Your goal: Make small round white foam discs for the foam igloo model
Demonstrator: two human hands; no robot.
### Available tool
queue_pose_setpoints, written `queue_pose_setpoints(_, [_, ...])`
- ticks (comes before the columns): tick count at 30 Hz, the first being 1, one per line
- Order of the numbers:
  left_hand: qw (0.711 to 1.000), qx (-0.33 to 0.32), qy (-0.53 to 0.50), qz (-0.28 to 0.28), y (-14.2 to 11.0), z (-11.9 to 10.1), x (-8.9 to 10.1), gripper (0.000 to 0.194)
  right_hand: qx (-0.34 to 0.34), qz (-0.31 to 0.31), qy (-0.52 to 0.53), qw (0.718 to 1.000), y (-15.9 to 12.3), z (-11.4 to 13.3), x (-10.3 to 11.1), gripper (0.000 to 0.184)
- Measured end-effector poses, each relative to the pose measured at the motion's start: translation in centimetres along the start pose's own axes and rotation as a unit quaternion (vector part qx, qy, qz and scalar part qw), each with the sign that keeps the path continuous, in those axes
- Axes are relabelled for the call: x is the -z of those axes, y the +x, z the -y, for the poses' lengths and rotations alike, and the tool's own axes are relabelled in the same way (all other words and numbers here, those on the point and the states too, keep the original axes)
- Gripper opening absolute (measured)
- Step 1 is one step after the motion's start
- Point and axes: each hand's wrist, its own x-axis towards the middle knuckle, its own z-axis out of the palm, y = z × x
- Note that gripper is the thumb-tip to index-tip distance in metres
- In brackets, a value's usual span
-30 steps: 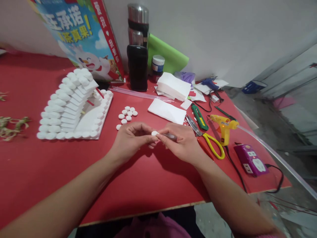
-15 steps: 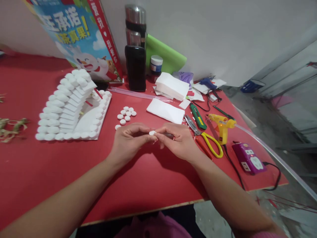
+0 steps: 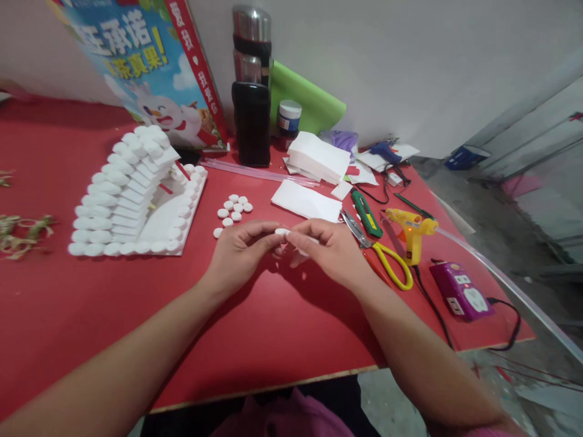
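Note:
My left hand [image 3: 241, 246] is closed, its thumb and forefinger pinching a small white round disc [image 3: 281, 232]. My right hand [image 3: 325, 246] meets it from the other side, thumb and fingertips at the disc's edge. A thin pale piece shows under the right thumb, mostly hidden by the fingers, and I cannot make out what it is. Just beyond the left hand lies a group of similar white discs [image 3: 235, 206]. Further left stands a white stepped foam model [image 3: 136, 200], edged with rows of such discs.
Right of my hands lie yellow-and-red-handled snips [image 3: 392, 264], a green utility knife [image 3: 365, 212], a yellow glue gun [image 3: 412, 233] and a purple power block [image 3: 462, 291]. Folded white sheets [image 3: 307, 200], a black phone [image 3: 251, 124] and a thermos [image 3: 252, 36] stand behind on the red table [image 3: 273, 340].
The disc has moved slightly away from me and turned between my fingertips. My right thumb and fingers have shifted, showing a pale piece where a grey one showed before. Things on the table stay put.

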Motion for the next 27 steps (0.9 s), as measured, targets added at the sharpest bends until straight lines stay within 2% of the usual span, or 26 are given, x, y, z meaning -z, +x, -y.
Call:
queue_pose_setpoints(2, [1.0,0.008,0.011,0.011,0.1,0.0,0.3,0.024,-0.13,0.043,0.146,0.98,0.6,0.3,0.6,0.048])
queue_pose_setpoints(4, [0.999,-0.017,0.039,0.015,0.2,-0.1,0.6,0.02,-0.226,0.118,0.262,0.931,1.2,0.3,1.2,0.061])
queue_pose_setpoints(6, [0.993,-0.074,0.088,0.012,0.2,-0.4,0.9,0.013,-0.279,0.198,0.331,0.879,1.6,0.2,1.4,0.067])
queue_pose_setpoints(8, [0.983,-0.131,0.128,0.014,0.3,-0.5,1.0,0.01,-0.3,0.232,0.364,0.851,1.7,0.1,1.4,0.065])
queue_pose_setpoints(10, [0.974,-0.168,0.149,0.027,0.4,-0.6,1.2,0.01,-0.301,0.237,0.386,0.839,1.6,-0.1,1.3,0.058])
queue_pose_setpoints(13, [0.968,-0.191,0.157,0.05,0.4,-0.5,1.2,0.012,-0.271,0.249,0.418,0.831,1.2,-0.1,1.1,0.045])
queue_pose_setpoints(16, [0.967,-0.193,0.154,0.054,0.4,-0.3,1.2,0.012,-0.221,0.248,0.411,0.849,0.7,0.1,1.0,0.028])
queue_pose_setpoints(18, [0.972,-0.178,0.143,0.046,0.4,-0.3,1.1,0.01,-0.195,0.225,0.37,0.88,0.3,0.3,0.8,0.022])
queue_pose_setpoints(20, [0.983,-0.136,0.114,0.034,0.2,-0.3,0.9,0.01,-0.164,0.189,0.31,0.917,0.1,0.4,0.6,0.024])
queue_pose_setpoints(24, [1.0,-0.01,0.023,0.012,-0.2,-0.6,0.3,0.02,-0.053,0.089,0.081,0.991,-0.3,0.4,0.0,0.031])
queue_pose_setpoints(25, [1.0,0.01,0.006,0.006,-0.3,-0.7,0.2,0.022,-0.018,0.056,0.01,0.998,-0.4,0.3,-0.1,0.029])
queue_pose_setpoints(27, [0.999,0.029,-0.017,-0.003,-0.4,-0.8,-0.1,0.024,0.048,-0.014,-0.111,0.993,-0.6,0.1,-0.4,0.025])
